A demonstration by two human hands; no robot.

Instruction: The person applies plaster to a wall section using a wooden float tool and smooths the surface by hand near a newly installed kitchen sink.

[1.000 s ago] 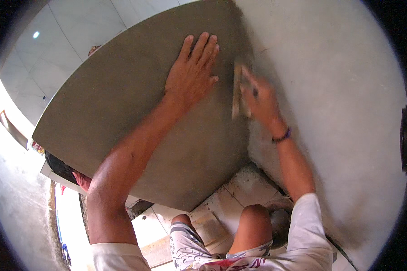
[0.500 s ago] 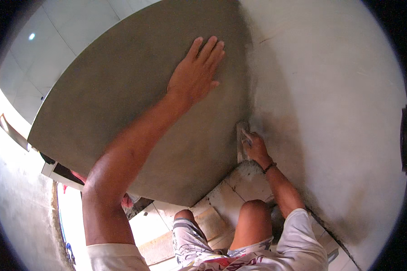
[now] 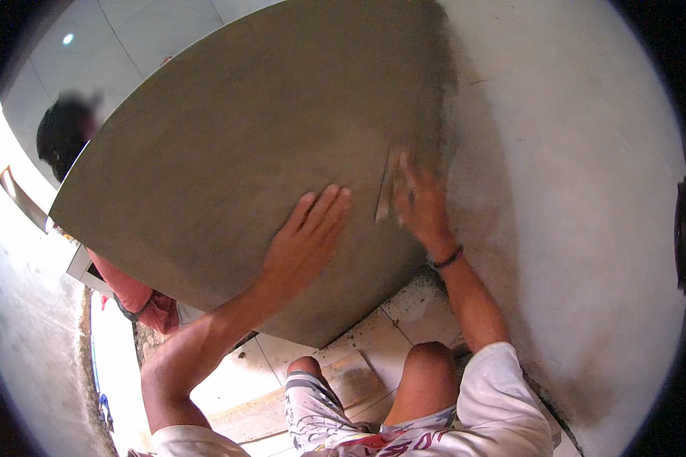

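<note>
A broad panel of wet-looking grey-brown plaster (image 3: 229, 152) fills the middle of the head view. My left hand (image 3: 309, 236) lies on it with the palm down and the fingers stretched out, holding nothing. To its right, my right hand (image 3: 423, 202) grips a flat plastering trowel (image 3: 385, 194). The narrow blade slants against the plaster near the corner where the panel meets the pale wall. My fingers hide most of the trowel's handle, and motion blurs it slightly.
The pale plastered wall (image 3: 579, 167) rises on the right. Below are floor tiles (image 3: 404, 312) with crumbs of mortar and a wooden board (image 3: 351, 381) near my knees. Behind the panel at left is another person in a reddish shirt (image 3: 129, 293).
My left hand has slid down the panel toward me. The trowel in my right hand has moved up and left, away from the bottom corner. Another person has come into view at left.
</note>
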